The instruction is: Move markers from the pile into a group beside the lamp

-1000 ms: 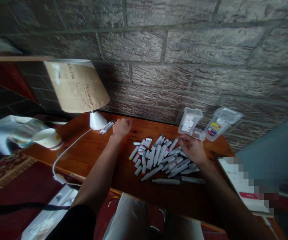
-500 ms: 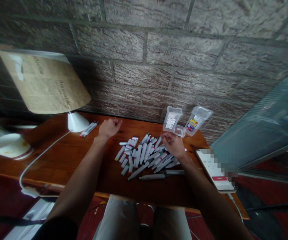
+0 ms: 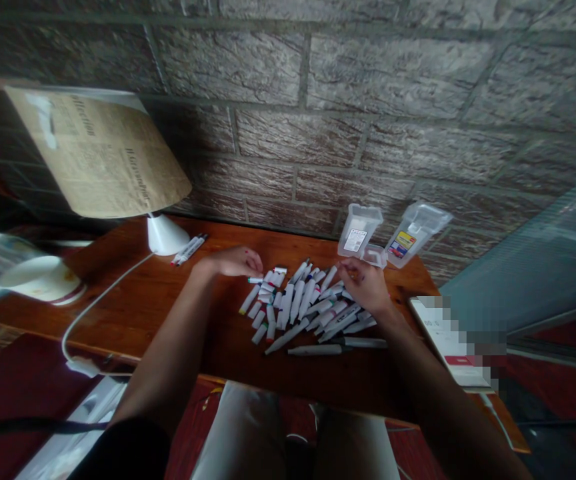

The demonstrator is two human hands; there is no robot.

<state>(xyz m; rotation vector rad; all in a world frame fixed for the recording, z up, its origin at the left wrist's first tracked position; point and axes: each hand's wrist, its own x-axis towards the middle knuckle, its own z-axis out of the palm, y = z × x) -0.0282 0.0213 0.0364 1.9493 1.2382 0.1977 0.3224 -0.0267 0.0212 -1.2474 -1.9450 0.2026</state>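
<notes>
My left hand (image 3: 238, 261) is at the left edge of a pile of markers, its fingers loosely bent and partly apart. Its fingertips are at a white cap with a teal end (image 3: 255, 280); I see nothing held in them. Over the pile's right side, my right hand (image 3: 368, 285) has its fingers curled together, and what they hold, if anything, is hidden. Uncapped white markers (image 3: 298, 300) lie loose between the hands. Several short loose caps (image 3: 258, 319) are at the left of the pile. Two capped markers (image 3: 191, 249) lie side by side near the lamp.
Two clear plastic cases (image 3: 361, 230) stand at the back right by the brick wall. A lamp (image 3: 168, 235) with a printed shade and a paper cup (image 3: 43, 280) are on the left. A phone (image 3: 441, 333) lies at the right edge of the wooden table (image 3: 133, 313).
My left hand has moved right and down to the teal-ended cap, and its fingers have loosened. The right hand stays over the pile. The view has shifted slightly.
</notes>
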